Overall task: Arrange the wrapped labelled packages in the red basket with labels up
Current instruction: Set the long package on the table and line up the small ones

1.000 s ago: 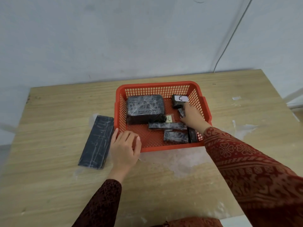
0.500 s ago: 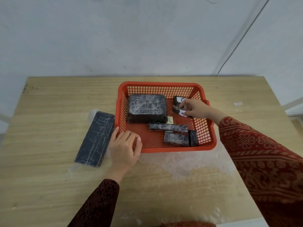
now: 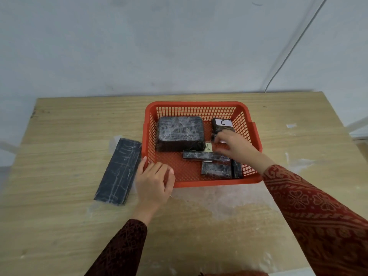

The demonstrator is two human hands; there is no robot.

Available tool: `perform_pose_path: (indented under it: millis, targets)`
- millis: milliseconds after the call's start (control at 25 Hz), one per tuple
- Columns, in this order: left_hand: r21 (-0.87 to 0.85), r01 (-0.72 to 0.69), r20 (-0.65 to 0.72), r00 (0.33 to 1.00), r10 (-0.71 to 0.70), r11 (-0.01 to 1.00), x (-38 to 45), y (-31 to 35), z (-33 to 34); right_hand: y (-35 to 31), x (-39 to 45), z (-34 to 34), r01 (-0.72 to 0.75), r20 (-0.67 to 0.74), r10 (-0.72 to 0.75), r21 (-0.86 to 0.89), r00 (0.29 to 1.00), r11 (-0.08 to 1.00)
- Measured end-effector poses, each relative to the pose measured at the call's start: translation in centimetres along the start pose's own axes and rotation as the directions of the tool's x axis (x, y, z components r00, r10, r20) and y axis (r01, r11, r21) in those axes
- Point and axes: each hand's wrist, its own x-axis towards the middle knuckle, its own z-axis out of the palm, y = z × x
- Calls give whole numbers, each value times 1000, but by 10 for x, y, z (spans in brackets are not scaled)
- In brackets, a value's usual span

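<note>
The red basket (image 3: 199, 103) sits on the table and holds several black wrapped packages. A large one (image 3: 180, 132) lies at its back left, and one with a white "C" label (image 3: 222, 124) up lies at the back right. A yellow label (image 3: 208, 146) shows beside the large one. A thin long package (image 3: 203, 155) and two small ones (image 3: 216, 170) lie near the front. My right hand (image 3: 233, 145), blurred, reaches into the basket just below the "C" package, fingers closed on a small white-labelled package (image 3: 222, 142). My left hand (image 3: 154, 182) grips the basket's front left corner.
A long black wrapped package (image 3: 119, 171) lies on the wooden table (image 3: 59, 226) just left of the basket, no label showing. A wall rises behind the table. A cable (image 3: 288, 54) runs down the wall at the right. Pale smears mark the tabletop.
My right hand lifted a small labelled package from the basket's middle right, then lowered it beneath the "C" package. The left hand stayed on the corner.
</note>
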Motion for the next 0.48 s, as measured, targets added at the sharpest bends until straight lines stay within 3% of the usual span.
perform_pose_path:
  millis: [120,360,480]
  targets:
    - [1,6,16,1000,-6,1000,0,-1,0,-8,-9,7,7,262,-12,18,965,1000]
    - [6,5,30,1000,-5,1000,1,1,-2,-10,-7,13,14,295,28,-140,955,990]
    - [4,11,33,999,-11,1000,0,1,-4,-7,-9,14,-17,318,37,-65,947,998]
